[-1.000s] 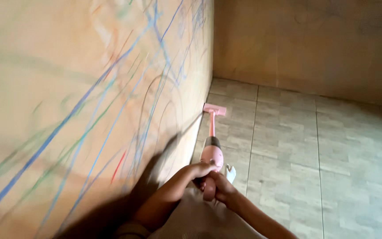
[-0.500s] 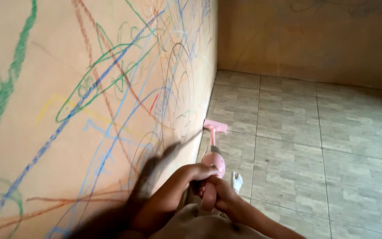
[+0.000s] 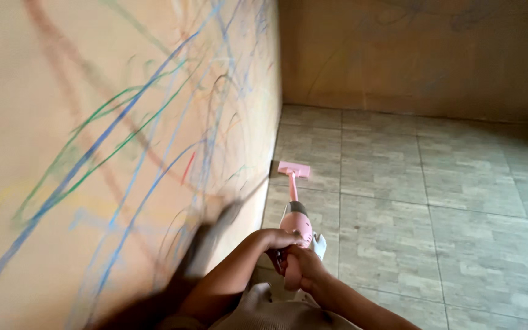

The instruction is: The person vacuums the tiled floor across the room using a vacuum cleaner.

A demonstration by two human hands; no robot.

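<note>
Both hands, left hand and right hand, grip the pink stick vacuum; its floor head, at twelve o'clock, has slid slightly forward along the scribbled wall.

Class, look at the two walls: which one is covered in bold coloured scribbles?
The wall on the left, beside the pink vacuum that both hands grip. It bears blue, green and red lines; the far wall shows only faint marks.

pink vacuum; grey tiled floor; blue-green scribbled wall.
</note>
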